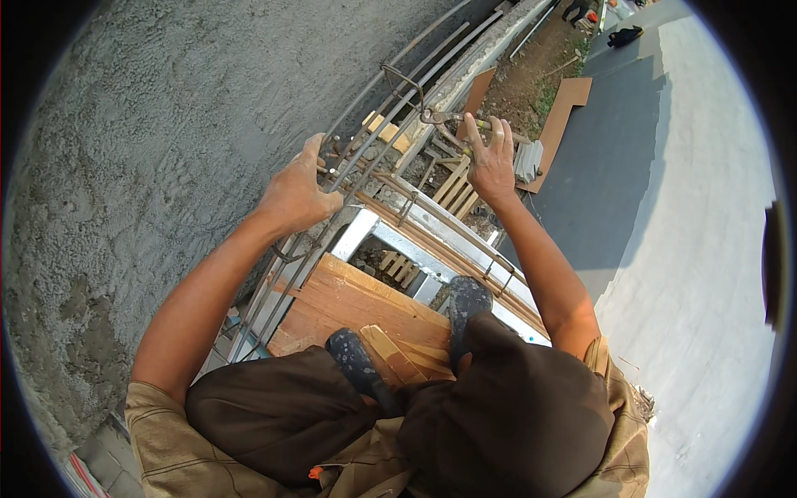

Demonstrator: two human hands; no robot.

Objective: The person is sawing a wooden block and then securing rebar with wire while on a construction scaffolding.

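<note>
Long steel reinforcing bars (pixel 372 138) run diagonally upward along a rough grey wall, tied into a cage with bent wire-rod stirrups (pixel 402 81). My left hand (pixel 297 192) is closed around the bars at the cage's middle, thumb on the near side, some fingertips hidden behind the steel. Farther up and right, my right hand (pixel 493 163) grips worn pincers (pixel 438 117) by their spread handles, with a couple of fingers extended. The pincers' jaws are at the corner of a stirrup; whether they bite on wire is too small to tell.
Under my shoes (pixel 359 365) lies a wooden board (pixel 324 307) on a metal frame (pixel 398 241). The rough cement wall (pixel 191 108) rises at left. Below are pallets (pixel 455 189) and brown sheet strips (pixel 561 124); a grey-white surface (pixel 697 249) extends right.
</note>
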